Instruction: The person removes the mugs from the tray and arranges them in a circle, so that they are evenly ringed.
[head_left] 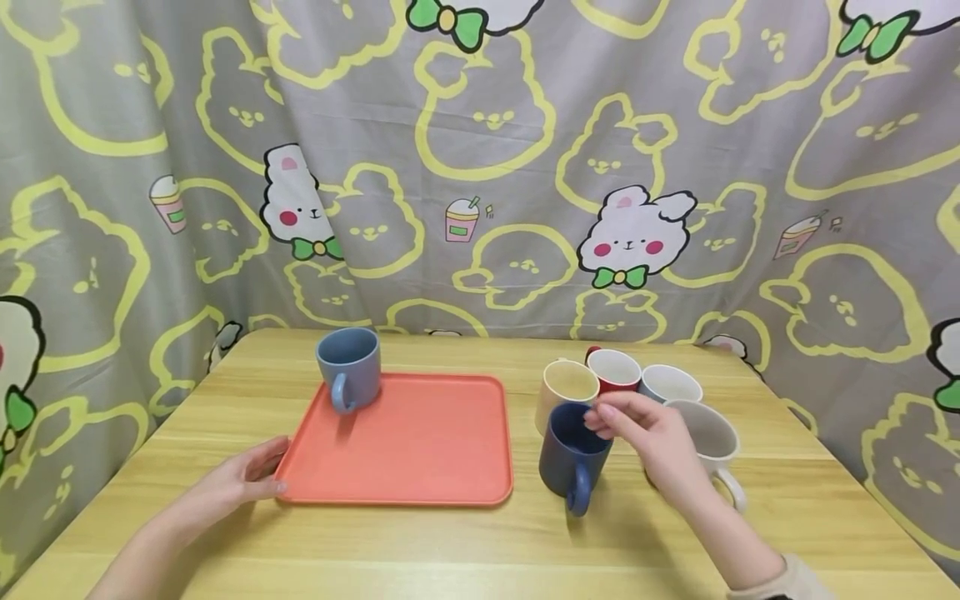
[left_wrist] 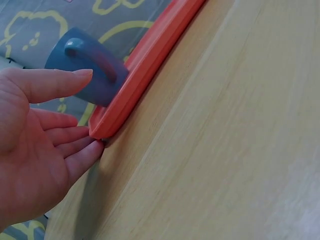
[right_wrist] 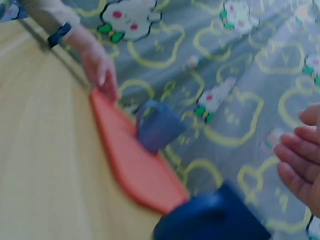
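Observation:
My left hand (head_left: 243, 479) rests at the near left corner of a coral-red tray (head_left: 420, 450), its fingertips touching the rim. The left wrist view shows that hand (left_wrist: 45, 145) with fingers extended and thumb raised apart. A grey-blue mug (head_left: 351, 371) stands upright on the tray's far left corner, handle toward me. Above the rim of a navy mug (head_left: 566, 458), right of the tray, is my right hand (head_left: 656, 442). In the right wrist view this hand (right_wrist: 302, 160) has loosely bent fingers holding nothing, apart from the navy mug (right_wrist: 215, 215).
Behind and beside the navy mug stand a cream mug (head_left: 551, 400), a red mug (head_left: 618, 383) with a white inside, a pale mug (head_left: 671, 383) and a large off-white mug (head_left: 712, 437). A patterned curtain (head_left: 495, 167) hangs behind the wooden table (head_left: 420, 550).

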